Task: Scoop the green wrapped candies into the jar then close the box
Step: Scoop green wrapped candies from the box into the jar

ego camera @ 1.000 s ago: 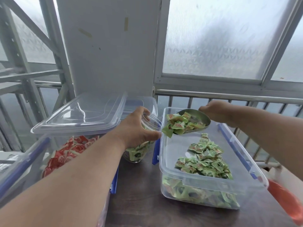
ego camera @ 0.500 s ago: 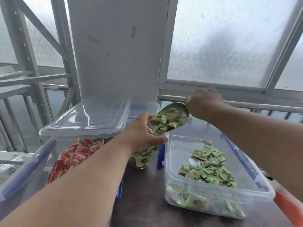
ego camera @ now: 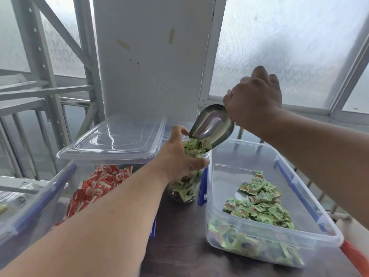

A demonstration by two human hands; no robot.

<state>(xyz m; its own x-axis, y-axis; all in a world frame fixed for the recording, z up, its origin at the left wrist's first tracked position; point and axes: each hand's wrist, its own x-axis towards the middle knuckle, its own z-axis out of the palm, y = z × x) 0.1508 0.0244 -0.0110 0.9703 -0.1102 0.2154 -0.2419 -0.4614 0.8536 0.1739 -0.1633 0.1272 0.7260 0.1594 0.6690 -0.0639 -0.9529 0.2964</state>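
My left hand (ego camera: 179, 158) grips a clear jar (ego camera: 184, 188) standing on the dark table, and green wrapped candies fill it to the mouth. My right hand (ego camera: 254, 98) holds a metal scoop (ego camera: 211, 126) by its hidden handle, tipped steeply down over the jar mouth. The last candies slide off the scoop's lip into the jar. To the right sits an open clear box (ego camera: 219, 222) with blue latches. A heap of green candies (ego camera: 259, 204) lies in it.
At the left stands a clear box of red wrapped candies (ego camera: 97, 186) with a loose clear lid (ego camera: 113, 140) resting on top. A white panel (ego camera: 151, 56) and frosted windows stand behind. A metal rack (ego camera: 40, 76) is at the far left, an orange object (ego camera: 355, 254) at the lower right.
My right hand rose and tipped the scoop further, so most candies have poured into the jar. The jar holds more candies than before. My left hand stays on the jar.
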